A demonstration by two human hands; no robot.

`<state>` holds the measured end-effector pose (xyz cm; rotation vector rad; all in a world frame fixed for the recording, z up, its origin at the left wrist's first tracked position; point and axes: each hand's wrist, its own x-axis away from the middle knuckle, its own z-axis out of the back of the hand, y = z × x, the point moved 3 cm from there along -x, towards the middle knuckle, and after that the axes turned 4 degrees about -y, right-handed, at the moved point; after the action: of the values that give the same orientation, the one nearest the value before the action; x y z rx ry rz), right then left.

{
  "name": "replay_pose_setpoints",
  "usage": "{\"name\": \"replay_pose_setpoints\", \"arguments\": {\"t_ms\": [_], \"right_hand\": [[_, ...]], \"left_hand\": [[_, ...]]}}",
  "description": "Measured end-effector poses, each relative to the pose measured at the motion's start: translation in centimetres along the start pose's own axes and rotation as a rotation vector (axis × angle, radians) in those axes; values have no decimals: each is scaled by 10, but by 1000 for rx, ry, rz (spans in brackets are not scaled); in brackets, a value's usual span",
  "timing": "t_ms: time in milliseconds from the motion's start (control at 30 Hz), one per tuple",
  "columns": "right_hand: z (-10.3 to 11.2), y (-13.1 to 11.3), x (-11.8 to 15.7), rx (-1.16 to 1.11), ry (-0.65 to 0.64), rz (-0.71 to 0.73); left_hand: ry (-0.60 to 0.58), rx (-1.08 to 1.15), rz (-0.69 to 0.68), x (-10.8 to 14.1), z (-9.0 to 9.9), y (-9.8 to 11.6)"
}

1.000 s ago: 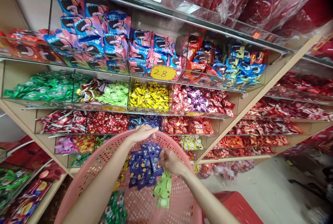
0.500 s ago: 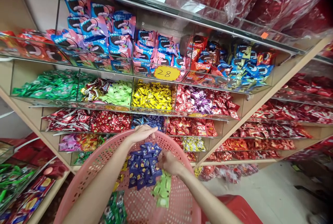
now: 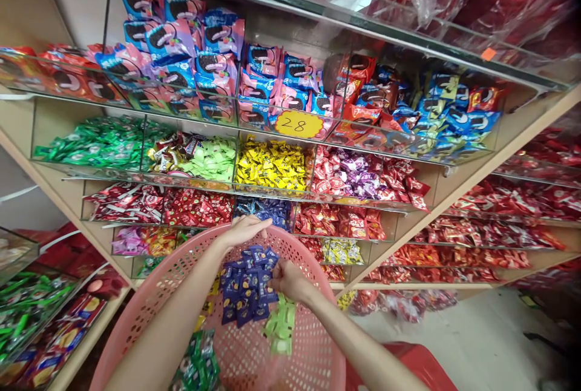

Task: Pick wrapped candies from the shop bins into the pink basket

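Observation:
A round pink plastic basket (image 3: 320, 258), pierced with holes, is in front of me. My left hand (image 3: 242, 232) is at its far rim, thumb and fingers over the edge. Inside, my right hand (image 3: 290, 281) has its fingers curled against the right side of a pile of dark blue-purple candy packets (image 3: 245, 291), closed on one of them; its fingertips are partly hidden. Below that hand lie light green candy packets (image 3: 280, 324). Green packets (image 3: 200, 361) are at the lower left, and yellow packets (image 3: 205, 306) show partly behind my left forearm.
Glass-fronted shelves ahead hold yellow candies (image 3: 272, 164), green candies (image 3: 100, 143), blue candies (image 3: 267, 209) and blue-pink biscuit packs (image 3: 170, 40). A yellow tag (image 3: 299, 124) reads 28. A red object (image 3: 413, 367) stands at the lower right, beside the tiled floor (image 3: 476, 324).
The view has shifted slightly, so the shelves appear a little further right. My right hand stays at the purple packets, its fingers now more closed. My left hand keeps its place on the rim.

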<state>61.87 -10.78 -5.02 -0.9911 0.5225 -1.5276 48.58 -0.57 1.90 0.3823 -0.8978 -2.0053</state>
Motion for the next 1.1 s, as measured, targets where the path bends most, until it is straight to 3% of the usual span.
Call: {"name": "replay_pose_setpoints", "arguments": {"t_ms": [367,500,600,733,800,1100], "right_hand": [[-16,-3,-15,94,1,3],[-14,-15,-13,173,21,59],[-13,-32,-4,408,-8,149],[-28,-48,15,866,-197,349],[-36,-51,21,1021,-232,420],[-48,-49,7,1147,-169,471]], "left_hand": [[38,46,42,14,10,-11],[38,69,40,15,13,-20],[42,57,40,15,17,-22],[36,71,5,15,21,-18],[36,77,-11,15,21,-17],[26,126,-34,13,21,-36]]}}
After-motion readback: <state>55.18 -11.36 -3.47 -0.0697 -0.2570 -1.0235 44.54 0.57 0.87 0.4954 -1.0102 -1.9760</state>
